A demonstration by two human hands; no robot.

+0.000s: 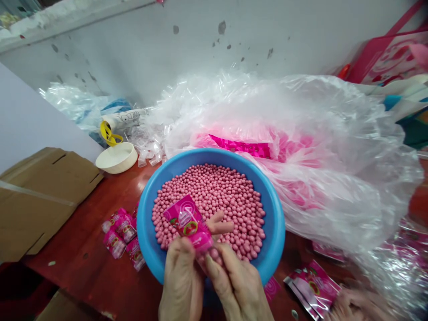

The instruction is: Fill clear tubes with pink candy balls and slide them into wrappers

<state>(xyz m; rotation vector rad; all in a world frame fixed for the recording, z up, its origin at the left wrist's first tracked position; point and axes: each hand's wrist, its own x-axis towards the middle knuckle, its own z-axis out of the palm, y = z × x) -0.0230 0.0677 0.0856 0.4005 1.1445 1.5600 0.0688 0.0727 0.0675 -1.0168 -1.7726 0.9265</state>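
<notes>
My left hand (182, 278) grips a small glossy pink printed packet (187, 218) by its near end, holding it tilted over a blue basin (277, 223). Close against it, my right hand (239, 281) is closed with its thumb and forefinger on a few pink balls (214, 255) at the packet's near end; its other fingers reach out behind the packet. Whether those balls are inside the packet's mouth is hard to make out. Many more round pink balls (214, 183) fill the basin.
Several filled pink packets (123, 229) lie left of the basin, near a cardboard box (43, 200). A white round dish (117, 158) and yellow tape (109, 133) sit behind. Clear plastic bags (334, 133) spread behind and right. Another person's hand (357, 305) touches flat packets (314, 285).
</notes>
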